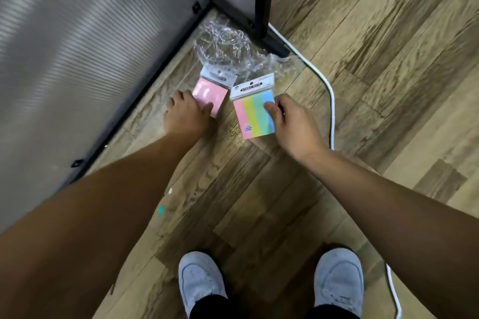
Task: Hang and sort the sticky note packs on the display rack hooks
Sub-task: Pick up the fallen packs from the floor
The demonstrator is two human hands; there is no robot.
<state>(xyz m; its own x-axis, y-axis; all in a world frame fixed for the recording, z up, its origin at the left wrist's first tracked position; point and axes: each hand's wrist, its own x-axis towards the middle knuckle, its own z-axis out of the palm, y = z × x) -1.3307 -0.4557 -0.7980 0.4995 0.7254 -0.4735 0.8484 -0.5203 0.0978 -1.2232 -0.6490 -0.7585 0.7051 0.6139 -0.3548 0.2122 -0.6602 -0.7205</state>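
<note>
Two sticky note packs are down at floor level in front of me. A pink pack (208, 94) with a grey header card is held at its lower left corner by my left hand (185, 114), thumb on its face. A striped pack (252, 115) in pink, yellow, green and blue, with a white header card, is pinched at its right edge by my right hand (290, 122). The display rack's hooks are out of view; only its black frame leg (261, 2) shows.
Crumpled clear plastic wrap (228, 46) lies on the wood floor behind the packs. A ribbed grey panel (77, 46) with a black base rail runs along the left. A white cable (330, 101) curves down the right. My two grey shoes (199, 282) stand below.
</note>
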